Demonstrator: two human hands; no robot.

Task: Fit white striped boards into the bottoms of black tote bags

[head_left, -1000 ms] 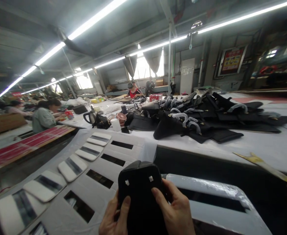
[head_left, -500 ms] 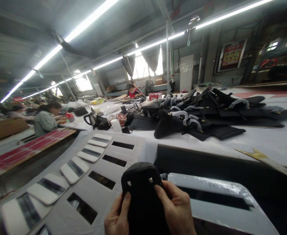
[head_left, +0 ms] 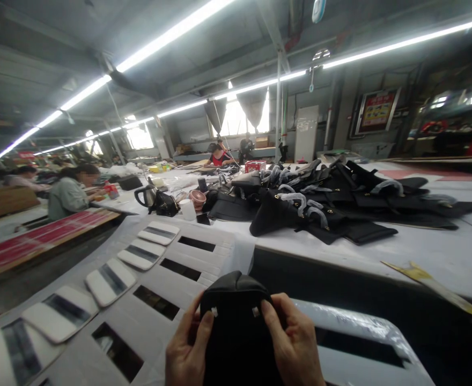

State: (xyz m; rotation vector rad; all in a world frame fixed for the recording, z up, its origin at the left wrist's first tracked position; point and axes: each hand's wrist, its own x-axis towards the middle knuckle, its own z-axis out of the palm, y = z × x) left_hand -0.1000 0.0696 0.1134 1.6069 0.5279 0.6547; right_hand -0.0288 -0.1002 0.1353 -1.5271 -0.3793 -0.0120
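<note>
A black leather bag piece (head_left: 238, 327) with two small pale square marks stands at the bottom centre, held between both my hands. My left hand (head_left: 187, 348) grips its left side, thumb pressed on the front near one mark. My right hand (head_left: 294, 343) grips its right side, thumb by the other mark and fingers curled round the edge. The piece's rounded top edge bends over toward me. It is held above a white worktop (head_left: 204, 260) with dark rectangular slots.
White rounded pads (head_left: 109, 279) lie in a row left of the slots. A heap of black bags (head_left: 328, 206) with wrapped handles covers the table behind. A kettle (head_left: 147, 195) and cups stand there. A yellow strip (head_left: 429, 279) lies at right. A seated person (head_left: 69, 193) works at left.
The bag piece has sunk lower in view and its top edge has folded over more. Both thumbs have slid up toward the two pale marks. The camera has tilted up slightly.
</note>
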